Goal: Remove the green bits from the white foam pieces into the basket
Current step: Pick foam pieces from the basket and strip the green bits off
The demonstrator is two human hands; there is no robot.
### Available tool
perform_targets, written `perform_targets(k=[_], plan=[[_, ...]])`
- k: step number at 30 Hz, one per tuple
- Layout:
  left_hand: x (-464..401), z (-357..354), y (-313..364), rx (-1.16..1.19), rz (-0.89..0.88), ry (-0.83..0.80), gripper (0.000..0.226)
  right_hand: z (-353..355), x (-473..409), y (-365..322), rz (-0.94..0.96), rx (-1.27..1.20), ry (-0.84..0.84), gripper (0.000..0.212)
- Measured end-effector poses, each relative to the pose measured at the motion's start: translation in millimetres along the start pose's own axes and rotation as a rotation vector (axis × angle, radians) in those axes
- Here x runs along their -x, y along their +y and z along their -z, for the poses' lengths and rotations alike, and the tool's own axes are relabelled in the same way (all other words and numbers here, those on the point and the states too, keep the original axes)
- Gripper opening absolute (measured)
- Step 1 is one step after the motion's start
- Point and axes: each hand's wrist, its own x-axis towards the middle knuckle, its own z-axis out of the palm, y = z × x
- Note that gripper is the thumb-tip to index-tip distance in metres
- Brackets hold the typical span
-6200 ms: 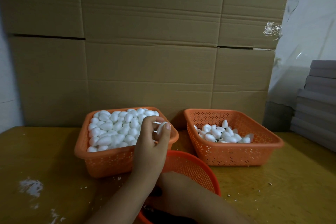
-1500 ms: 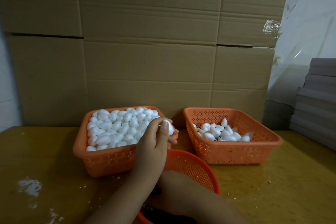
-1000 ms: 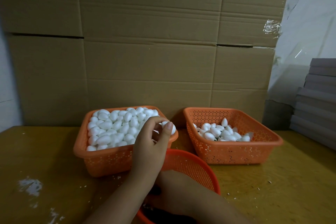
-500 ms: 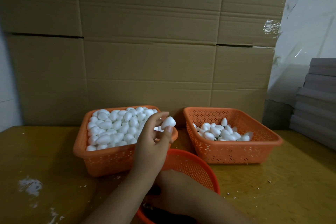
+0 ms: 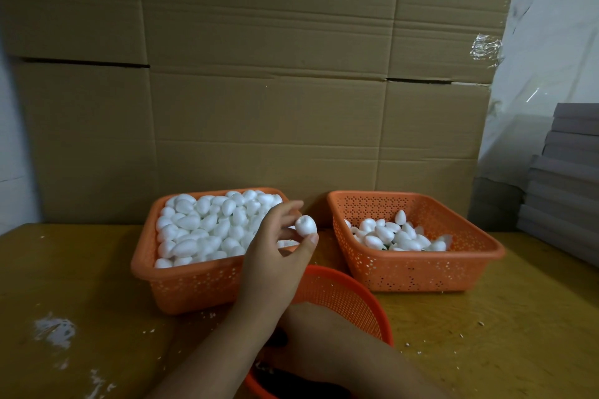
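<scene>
My left hand [image 5: 275, 256] reaches up from the lower left and pinches one white foam egg [image 5: 305, 225] at its fingertips, over the gap between the two square baskets. The left orange basket [image 5: 142, 269] is heaped with white foam pieces [image 5: 207, 230]. The right orange basket [image 5: 421, 272] holds a smaller pile of foam pieces [image 5: 398, 236]. My right hand [image 5: 311, 340] rests low inside a round orange basket [image 5: 356, 288] near me; its fingers are hidden under my left forearm. No green bits show clearly.
A wall of cardboard boxes [image 5: 259, 91] stands right behind the baskets. Grey flat stacks [image 5: 564, 191] sit at the far right. White crumbs and smears [image 5: 55, 330] lie on the yellow wooden table [image 5: 486, 334].
My left hand has turned the foam egg in its fingers and carried it slightly up and to the right, past the left basket's corner. The right hand has stayed in the round basket.
</scene>
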Motion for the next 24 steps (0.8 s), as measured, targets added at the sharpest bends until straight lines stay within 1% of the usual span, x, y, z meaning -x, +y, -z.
perform_targets(k=[2, 5, 9, 12, 18, 24], plan=[[0.5, 0.9, 1.3, -0.045, -0.026, -0.006, 0.042, 0.1, 0.1, 0.2, 0.002, -0.004, 0.002, 0.031], [1.3, 1.2, 2.6, -0.075, -0.052, -0.01, 0.033, 0.3, 0.6, -0.6, 0.003, -0.001, -0.002, 0.031], [0.7, 1.6, 4.4, -0.082, -0.093, 0.052, 0.025, 0.8, 0.6, -0.5, 0.008, -0.006, -0.003, 0.029], [0.7, 1.8, 4.2, -0.057, -0.064, 0.081, 0.023, 1.1, 0.8, -0.3, 0.013, -0.014, -0.002, 0.029], [1.0, 1.7, 2.0, -0.046, -0.037, 0.084, 0.017, 0.4, 1.0, -0.2, 0.016, -0.024, 0.008, 0.027], [0.1, 2.5, 0.4, -0.01, 0.002, 0.071, 0.019, 1.5, 0.5, -0.1, 0.023, -0.014, 0.009, 0.028]])
